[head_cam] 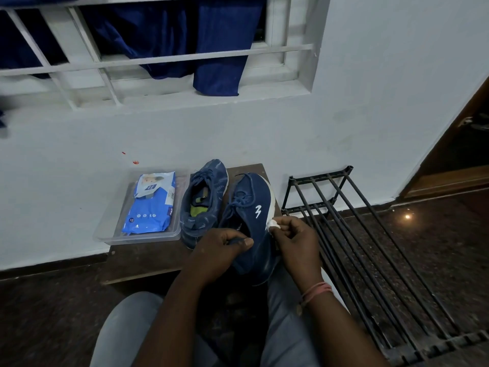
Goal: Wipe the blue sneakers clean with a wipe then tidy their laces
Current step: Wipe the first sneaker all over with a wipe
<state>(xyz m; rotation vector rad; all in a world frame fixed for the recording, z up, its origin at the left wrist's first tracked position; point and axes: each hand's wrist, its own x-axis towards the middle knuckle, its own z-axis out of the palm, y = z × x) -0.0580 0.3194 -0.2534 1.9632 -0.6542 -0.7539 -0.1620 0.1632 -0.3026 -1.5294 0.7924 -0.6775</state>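
Observation:
A blue sneaker (251,207) with a white logo and white sole lies tilted on the low wooden stool (148,256). My left hand (219,250) grips its collar at the heel opening. My right hand (293,239) pinches a small white wipe (274,224) against the sneaker's side, by the sole edge. The second blue sneaker (205,200) stands just left of it, toe towards the wall, laces loose.
A clear plastic tray (105,234) holding a blue wipes pack (152,205) sits at the stool's left end. A black metal shoe rack (370,247) stands to the right. White wall and barred window lie behind; my knees are below.

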